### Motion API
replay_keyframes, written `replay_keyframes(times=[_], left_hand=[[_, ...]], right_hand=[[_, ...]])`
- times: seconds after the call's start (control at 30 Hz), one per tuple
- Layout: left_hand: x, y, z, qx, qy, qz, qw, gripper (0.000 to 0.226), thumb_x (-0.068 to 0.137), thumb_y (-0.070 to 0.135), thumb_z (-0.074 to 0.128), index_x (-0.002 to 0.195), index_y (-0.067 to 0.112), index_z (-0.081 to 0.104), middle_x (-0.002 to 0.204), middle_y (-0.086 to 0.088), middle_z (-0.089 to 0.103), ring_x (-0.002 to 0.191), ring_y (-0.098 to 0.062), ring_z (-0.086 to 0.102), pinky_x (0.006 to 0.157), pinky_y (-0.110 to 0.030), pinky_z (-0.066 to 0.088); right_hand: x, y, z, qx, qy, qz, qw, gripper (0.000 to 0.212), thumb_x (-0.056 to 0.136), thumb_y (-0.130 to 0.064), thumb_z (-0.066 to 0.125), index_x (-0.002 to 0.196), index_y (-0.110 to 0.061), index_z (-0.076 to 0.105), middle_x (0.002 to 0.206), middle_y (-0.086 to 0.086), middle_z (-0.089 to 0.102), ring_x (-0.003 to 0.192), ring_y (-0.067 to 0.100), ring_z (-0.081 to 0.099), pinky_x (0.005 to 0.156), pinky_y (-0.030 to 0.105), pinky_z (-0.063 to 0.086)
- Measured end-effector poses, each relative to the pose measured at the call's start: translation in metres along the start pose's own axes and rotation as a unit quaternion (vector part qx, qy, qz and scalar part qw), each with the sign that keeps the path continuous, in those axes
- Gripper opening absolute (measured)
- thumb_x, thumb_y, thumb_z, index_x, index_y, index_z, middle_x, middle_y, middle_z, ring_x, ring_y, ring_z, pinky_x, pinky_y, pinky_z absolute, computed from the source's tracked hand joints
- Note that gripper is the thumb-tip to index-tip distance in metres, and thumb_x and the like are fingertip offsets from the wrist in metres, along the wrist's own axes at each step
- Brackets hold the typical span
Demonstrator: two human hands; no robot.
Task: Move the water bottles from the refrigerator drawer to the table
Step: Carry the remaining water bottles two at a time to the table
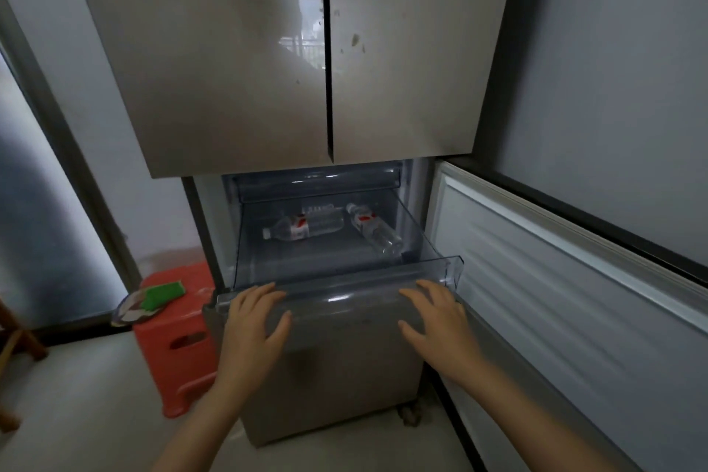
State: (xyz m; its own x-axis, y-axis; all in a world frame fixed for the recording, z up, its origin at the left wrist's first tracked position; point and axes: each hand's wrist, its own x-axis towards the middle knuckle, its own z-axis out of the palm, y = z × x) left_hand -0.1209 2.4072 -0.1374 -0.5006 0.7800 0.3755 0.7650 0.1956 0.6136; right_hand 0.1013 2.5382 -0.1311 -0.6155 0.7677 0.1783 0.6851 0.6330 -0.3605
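nearest the camera, the left hand [256,318] and the right hand [436,318] are laid on the front lip of the clear refrigerator drawer [344,297], one toward each end. the fingers of both are spread wide and nearly straight, and nothing is held in either. the drawer is seen drawn out of the open lower compartment.

the step in hand is judged to be the working of the drawer so that the bottles can be reached. equal force should be given by both hands so that the drawer is kept square on its runners. it should be moved gently, so that the lying bottles are not set rolling. one hand can then be freed and passed over the lip.

on the drawer floor two water bottles lie on their sides. the left bottle [302,228] is turned with its cap to the left. the right bottle [373,230] is near the right wall, cap toward the back. whether they touch cannot be told, and a pale shape behind the left one may be a third bottle or a reflection.

the back of the drawer is overhung by a clear upper tray [318,182], so a reach from the front is favoured. the open lower door [555,280] stands close by the right forearm. a red stool [180,337] stands beside the refrigerator at the left. no table is in view.
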Motion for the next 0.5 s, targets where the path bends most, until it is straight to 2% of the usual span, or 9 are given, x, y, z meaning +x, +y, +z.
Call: replay_keyframes(times=[0.1,0.17,0.27,0.37,0.43,0.5], left_hand=[[0.054,-0.027,0.015,0.009,0.009,-0.013,1.000,0.032,0.083,0.025,0.059,0.109,0.006,0.063,0.123,-0.012,0.056,0.122,-0.031,0.042,0.100,-0.038,0.030],[0.095,-0.048,0.022,0.030,0.016,-0.011,0.999,0.028,0.084,0.017,0.062,0.108,0.004,0.063,0.123,-0.016,0.056,0.121,-0.034,0.041,0.100,-0.043,0.032],[0.151,-0.073,0.029,0.028,0.006,-0.058,0.998,0.028,0.085,0.012,0.061,0.111,0.001,0.061,0.123,-0.018,0.056,0.121,-0.033,0.040,0.100,-0.040,0.032],[0.190,-0.089,0.044,0.024,-0.034,-0.045,0.998,0.035,0.086,0.028,0.056,0.111,0.005,0.061,0.119,-0.013,0.058,0.119,-0.032,0.042,0.096,-0.037,0.034],[0.205,-0.098,0.054,0.024,-0.068,-0.040,0.997,0.048,0.080,0.042,0.049,0.108,0.006,0.063,0.116,-0.012,0.060,0.115,-0.033,0.045,0.094,-0.037,0.035],[0.210,-0.104,0.062,0.027,-0.067,-0.040,0.997,0.065,0.071,0.052,0.036,0.105,0.005,0.065,0.114,-0.013,0.061,0.112,-0.034,0.047,0.093,-0.037,0.037]], right_hand=[[0.042,0.004,0.002,0.002,0.002,-0.003,1.000,0.052,0.092,-0.040,0.046,0.140,-0.027,0.033,0.149,0.001,0.023,0.138,0.017,0.018,0.111,0.031,0.016],[0.074,0.002,0.005,-0.013,-0.013,-0.017,1.000,0.054,0.090,-0.043,0.042,0.141,-0.026,0.032,0.149,0.000,0.022,0.138,0.017,0.019,0.112,0.032,0.018],[0.129,-0.001,0.010,-0.028,-0.019,-0.031,0.999,0.057,0.086,-0.045,0.043,0.138,-0.021,0.038,0.146,0.004,0.030,0.135,0.021,0.027,0.110,0.033,0.026],[0.186,-0.006,0.020,-0.038,-0.031,-0.041,0.998,0.055,0.088,-0.041,0.048,0.139,-0.022,0.037,0.145,0.004,0.030,0.136,0.020,0.025,0.109,0.031,0.022],[0.223,-0.009,0.037,-0.048,-0.046,-0.047,0.997,0.058,0.086,-0.043,0.045,0.139,-0.022,0.037,0.144,0.004,0.033,0.134,0.021,0.028,0.108,0.031,0.024],[0.247,-0.010,0.055,-0.061,-0.074,-0.051,0.994,0.054,0.089,-0.037,0.050,0.140,-0.023,0.035,0.143,0.003,0.033,0.132,0.022,0.030,0.108,0.032,0.027]])
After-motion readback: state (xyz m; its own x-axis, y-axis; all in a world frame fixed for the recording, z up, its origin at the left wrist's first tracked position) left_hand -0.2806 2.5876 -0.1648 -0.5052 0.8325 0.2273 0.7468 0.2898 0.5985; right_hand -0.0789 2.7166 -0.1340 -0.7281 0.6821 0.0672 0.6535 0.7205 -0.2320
